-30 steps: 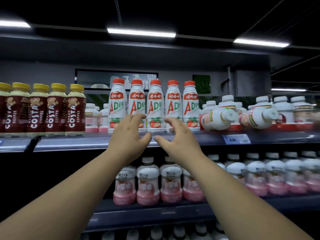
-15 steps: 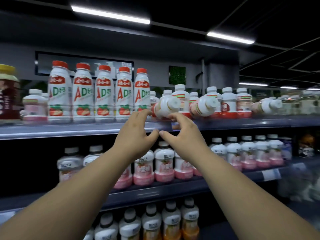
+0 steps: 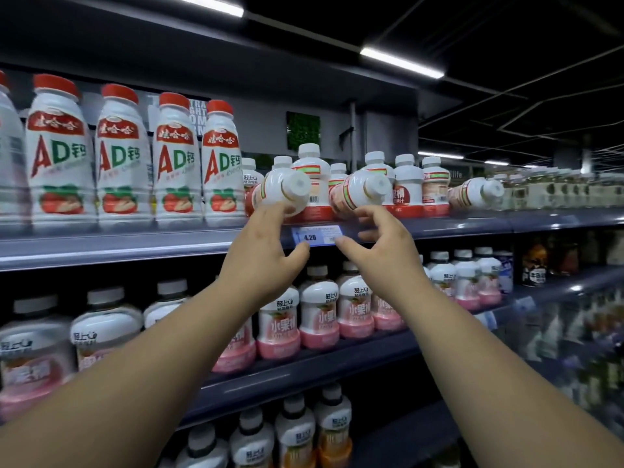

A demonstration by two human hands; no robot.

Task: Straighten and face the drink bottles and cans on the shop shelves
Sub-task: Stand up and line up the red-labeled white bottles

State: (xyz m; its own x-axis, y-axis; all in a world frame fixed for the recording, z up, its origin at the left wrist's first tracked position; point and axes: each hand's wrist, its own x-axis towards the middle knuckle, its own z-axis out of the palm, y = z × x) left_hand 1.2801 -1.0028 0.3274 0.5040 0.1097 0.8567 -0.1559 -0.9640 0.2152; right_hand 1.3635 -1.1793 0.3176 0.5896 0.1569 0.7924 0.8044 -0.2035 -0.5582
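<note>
On the upper shelf (image 3: 135, 246) three white bottles lie tipped over, caps toward me: a left tipped bottle (image 3: 282, 190), a middle tipped bottle (image 3: 359, 194) and a far tipped bottle (image 3: 476, 194). My left hand (image 3: 266, 251) reaches up, fingertips touching the underside of the left one. Just below the middle one hovers my right hand (image 3: 378, 251), fingers spread and loosely curled, holding nothing. Upright white bottles with red labels (image 3: 408, 187) stand behind them. Tall red-capped AD bottles (image 3: 175, 163) stand in a row to the left.
A blue price tag (image 3: 315, 236) reading 4.20 sits on the shelf edge between my hands. Pink-bottomed bottles (image 3: 319, 312) fill the shelf below; more bottles (image 3: 293, 437) stand on the lowest shelf. Dark cans (image 3: 533, 268) sit at the right.
The view shifted right and closer to the shelf. Both hands moved apart and up, from in front of the AD bottles to just under the two tipped white bottles.
</note>
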